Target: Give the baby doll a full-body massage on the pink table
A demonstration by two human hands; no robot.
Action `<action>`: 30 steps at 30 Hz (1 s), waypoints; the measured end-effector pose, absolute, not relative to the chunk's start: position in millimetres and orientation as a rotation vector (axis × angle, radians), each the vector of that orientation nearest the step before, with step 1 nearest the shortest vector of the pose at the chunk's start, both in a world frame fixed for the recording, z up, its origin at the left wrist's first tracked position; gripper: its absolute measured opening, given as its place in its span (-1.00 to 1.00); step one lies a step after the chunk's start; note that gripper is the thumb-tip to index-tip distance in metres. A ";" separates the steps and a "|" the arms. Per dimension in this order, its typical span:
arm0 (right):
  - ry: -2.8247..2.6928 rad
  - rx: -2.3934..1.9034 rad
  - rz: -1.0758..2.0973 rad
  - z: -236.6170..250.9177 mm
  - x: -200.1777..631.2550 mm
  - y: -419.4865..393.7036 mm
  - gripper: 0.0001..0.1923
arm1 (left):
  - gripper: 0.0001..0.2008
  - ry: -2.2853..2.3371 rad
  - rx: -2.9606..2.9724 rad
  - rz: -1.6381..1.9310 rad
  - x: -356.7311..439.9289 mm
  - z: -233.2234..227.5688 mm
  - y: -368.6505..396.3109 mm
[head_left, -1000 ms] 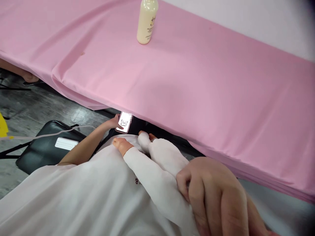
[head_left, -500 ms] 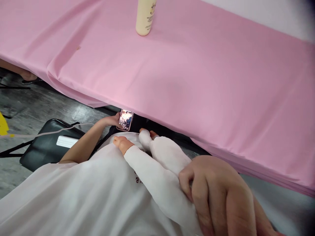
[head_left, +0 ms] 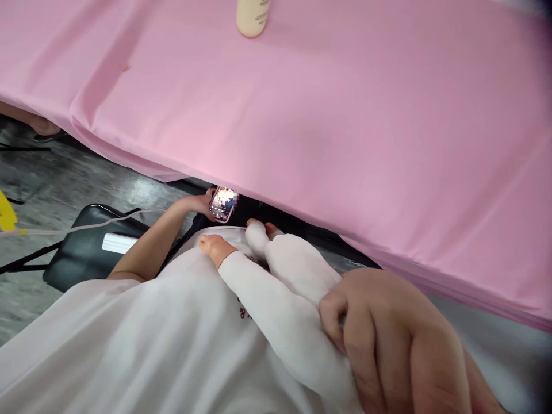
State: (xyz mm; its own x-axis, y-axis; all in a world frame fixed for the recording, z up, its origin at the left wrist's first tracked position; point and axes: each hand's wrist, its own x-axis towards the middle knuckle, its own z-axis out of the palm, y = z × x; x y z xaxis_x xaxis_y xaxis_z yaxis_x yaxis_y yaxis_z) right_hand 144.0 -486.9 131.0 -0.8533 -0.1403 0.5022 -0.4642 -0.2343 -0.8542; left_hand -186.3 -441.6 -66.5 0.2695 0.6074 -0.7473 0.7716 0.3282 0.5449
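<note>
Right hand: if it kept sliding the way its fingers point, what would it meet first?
The right hand points left across the doll's white-clad body. Straight on, it would likely meet the wearer's white shirt just beyond; depth is unclear.

White short-sleeved T-shirt (head_left: 129,339), loose and softly creased, filling lower left of view. Small dark-red print on chest, mostly hidden, unreadable. Sleeve hem ending high on left upper arm; forearm bare below it. Left hand (head_left: 202,202) bare, no watch or bracelet visible at wrist. Right hand (head_left: 388,339) bare, large in near foreground, knuckles and four fingers showing, no rings seen. Right wrist and arm cut off at lower right edge, sleeve there not visible. Dark garment over legs under the surface edge, detail lost in shadow.
</note>
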 end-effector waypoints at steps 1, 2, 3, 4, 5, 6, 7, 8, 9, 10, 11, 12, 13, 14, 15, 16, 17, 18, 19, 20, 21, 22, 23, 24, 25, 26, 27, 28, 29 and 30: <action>-1.786 0.722 2.203 131.3 143.8 -486.7 -0.74 | 0.26 1.412 1.380 -0.194 -186.1 -66.7 -439.5; -1.785 0.716 2.212 131.6 143.7 -486.6 -0.74 | 0.23 1.408 1.397 -0.211 -185.8 -67.4 -437.5; -1.790 0.711 2.220 131.9 143.7 -486.5 -0.73 | 0.21 1.406 1.405 -0.229 -185.6 -68.7 -435.5; -1.802 0.715 2.222 132.1 143.9 -486.5 -0.72 | 0.20 1.408 1.399 -0.242 -185.6 -70.5 -433.8; -1.813 0.731 2.212 132.2 144.2 -486.6 -0.71 | 0.19 1.413 1.377 -0.251 -185.8 -72.6 -432.5; -1.823 0.753 2.191 132.2 144.7 -486.8 -0.71 | 0.17 1.420 1.340 -0.247 -186.3 -75.1 -431.5; -1.831 0.774 2.167 132.1 145.1 -487.1 -0.70 | 0.15 1.421 1.291 -0.231 -187.1 -77.5 -430.9; -1.832 0.781 2.150 131.9 145.5 -487.4 -0.70 | 0.12 1.409 1.238 -0.204 -188.2 -79.8 -430.7; -1.827 0.770 2.147 131.8 145.8 -487.7 -0.70 | 0.08 1.393 1.184 -0.171 -189.5 -81.7 -430.7; -1.812 0.747 2.158 131.7 145.8 -488.0 -0.71 | 0.06 1.377 1.129 -0.134 -190.8 -83.3 -430.9; -1.795 0.717 2.183 131.6 145.7 -488.2 -0.72 | 0.04 1.368 1.073 -0.104 -191.9 -84.4 -431.1; -1.778 0.687 2.214 131.6 145.5 -488.3 -0.73 | 0.04 1.369 1.021 -0.085 -192.6 -85.1 -431.1; -1.762 0.665 2.245 131.6 145.2 -488.3 -0.73 | 0.04 1.386 0.974 -0.077 -193.0 -85.5 -431.0; -1.754 0.652 2.276 131.6 145.0 -488.3 -0.75 | 0.02 1.411 0.932 -0.080 -192.7 -85.6 -430.5; -1.756 0.648 2.306 131.5 144.9 -488.2 -0.76 | -0.01 1.437 0.901 -0.088 -191.9 -85.5 -429.8; -1.766 0.651 2.323 131.3 144.9 -488.1 -0.78 | -0.05 1.458 0.884 -0.098 -190.5 -85.2 -428.7; -1.782 0.669 2.312 130.9 145.1 -488.1 -0.79 | -0.11 1.474 0.880 -0.113 -188.7 -84.8 -427.5; -1.803 0.705 2.261 130.5 145.4 -488.1 -0.79 | -0.16 1.487 0.885 -0.132 -186.6 -84.4 -426.0; -1.821 0.752 2.179 130.0 145.9 -488.1 -0.79 | -0.21 1.495 0.896 -0.157 -184.5 -84.0 -424.4; -1.834 0.797 2.082 129.6 146.4 -488.1 -0.77 | -0.24 1.499 0.910 -0.182 -182.7 -83.8 -422.7; -1.843 0.830 1.991 129.2 146.9 -488.1 -0.75 | -0.24 1.503 0.924 -0.207 -181.3 -83.7 -420.9; -1.848 0.850 1.923 128.9 147.4 -488.1 -0.73 | -0.23 1.503 0.934 -0.227 -180.7 -83.9 -419.1; -1.854 0.857 1.886 128.7 147.8 -488.1 -0.72 | -0.19 1.498 0.950 -0.240 -180.9 -84.2 -417.2; -1.862 0.860 1.877 128.5 148.3 -488.1 -0.72 | -0.14 1.485 0.973 -0.251 -182.0 -84.7 -415.1; -1.874 0.866 1.885 128.3 148.7 -488.1 -0.72 | -0.08 1.468 1.004 -0.263 -183.6 -85.2 -413.0; -1.893 0.874 1.909 128.1 149.2 -488.2 -0.70 | -0.05 1.446 1.035 -0.277 -185.7 -85.6 -410.6; -1.913 0.881 1.951 127.7 149.7 -488.3 -0.69 | -0.05 1.424 1.066 -0.290 -187.8 -85.8 -408.1; -1.931 0.885 2.007 127.2 150.2 -488.4 -0.68 | -0.09 1.409 1.094 -0.301 -189.7 -85.7 -405.5; -1.945 0.883 2.069 126.6 150.8 -488.6 -0.68 | -0.16 1.403 1.117 -0.311 -191.1 -85.2 -402.8; -1.950 0.879 2.124 126.0 151.3 -488.7 -0.70 | -0.24 1.405 1.136 -0.318 -191.8 -84.2 -400.1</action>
